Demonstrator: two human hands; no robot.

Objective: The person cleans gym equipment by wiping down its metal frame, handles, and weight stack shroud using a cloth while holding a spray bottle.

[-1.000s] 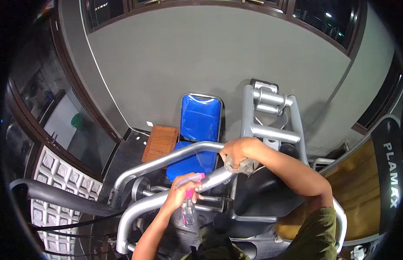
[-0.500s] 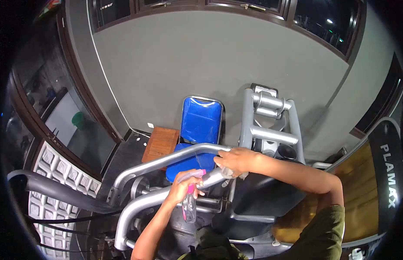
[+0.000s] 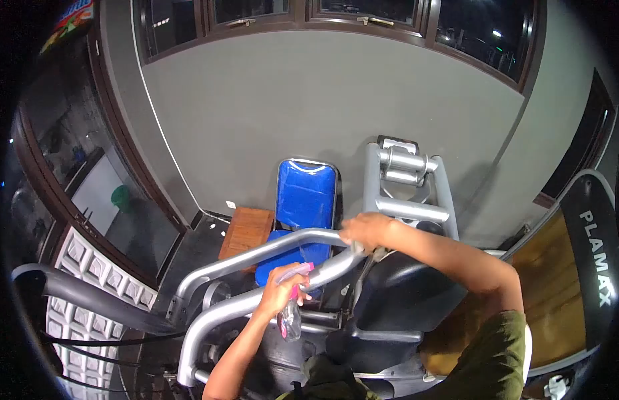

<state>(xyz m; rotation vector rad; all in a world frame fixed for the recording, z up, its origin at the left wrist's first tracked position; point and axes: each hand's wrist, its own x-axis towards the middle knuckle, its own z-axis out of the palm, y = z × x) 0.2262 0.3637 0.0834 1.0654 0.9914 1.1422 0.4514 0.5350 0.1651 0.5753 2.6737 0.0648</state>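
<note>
My left hand [image 3: 276,295] is closed around a clear spray bottle [image 3: 291,325] with a pink trigger head, held beside the near silver tube [image 3: 246,305] of an exercise machine. Farther up, my right hand [image 3: 368,231] is at the point where the silver tubes come together, pressing a greyish cloth [image 3: 380,254] against the metal. It is slightly blurred, and its fingertips are partly hidden. Between the hands the bare curved tube runs diagonally. A second silver tube [image 3: 269,249] runs behind it.
A blue folding chair [image 3: 307,193] and a brown wooden stool [image 3: 248,227] stand by the grey wall. Black padding [image 3: 406,293] and the machine's silver frame [image 3: 416,209] are on the right, near a PLAMAX panel [image 3: 593,253]. Dark cables [image 3: 109,340] cross at lower left.
My right hand has moved up and farther away along the tube with the cloth. The left hand with the spray bottle has hardly moved. The view has tilted slightly upward.
</note>
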